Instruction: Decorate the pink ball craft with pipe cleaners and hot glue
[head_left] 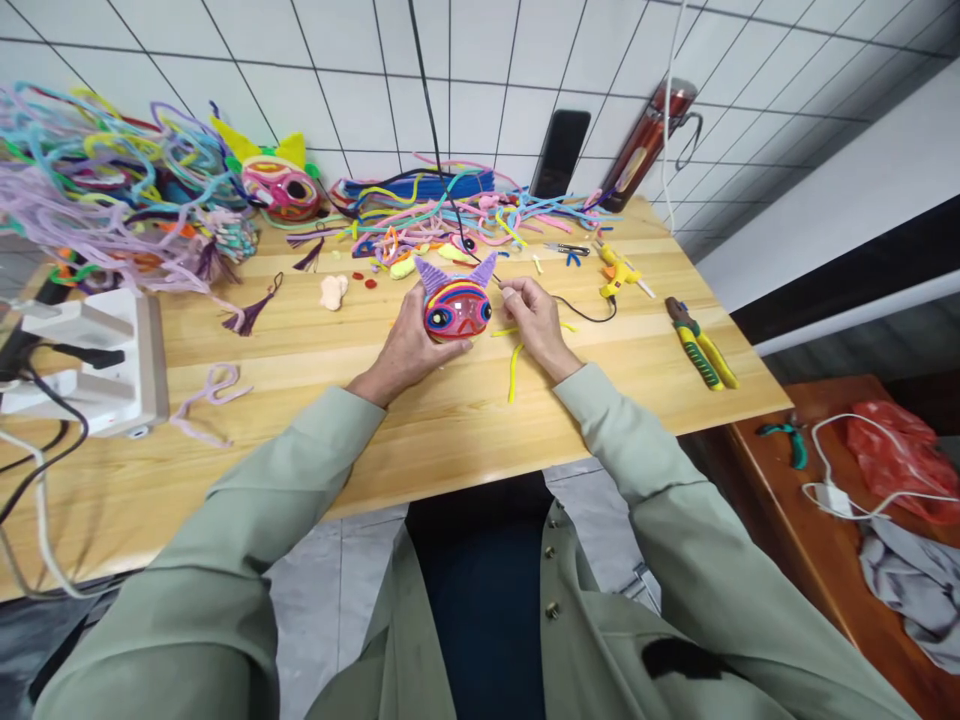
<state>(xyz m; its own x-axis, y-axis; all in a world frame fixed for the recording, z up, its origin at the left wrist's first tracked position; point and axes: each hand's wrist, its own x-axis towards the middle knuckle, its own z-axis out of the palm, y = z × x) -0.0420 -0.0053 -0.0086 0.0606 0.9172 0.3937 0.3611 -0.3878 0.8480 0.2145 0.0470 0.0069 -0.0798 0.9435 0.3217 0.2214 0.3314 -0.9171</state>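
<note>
My left hand [411, 345] is wrapped round the left side and bottom of a small pink and red craft head [459, 308] with purple pointed ears and blue-ringed eyes. The head faces me, upright above the table. At its right side, my right hand [534, 318] has thumb and index finger pinched together near the black cord; what they hold, if anything, is too small to make out. Yellow pipe cleaner pieces [514, 373] lie below and beside my right hand.
Pipe cleaners [135, 190] heap at the left, near a second craft head [281, 188]. A power strip [142, 370] sits at the left edge. Rightward lie a yellow glue gun [618, 270] and pliers [697, 345]. A phone [561, 152] and red flask [649, 145] lean on the wall.
</note>
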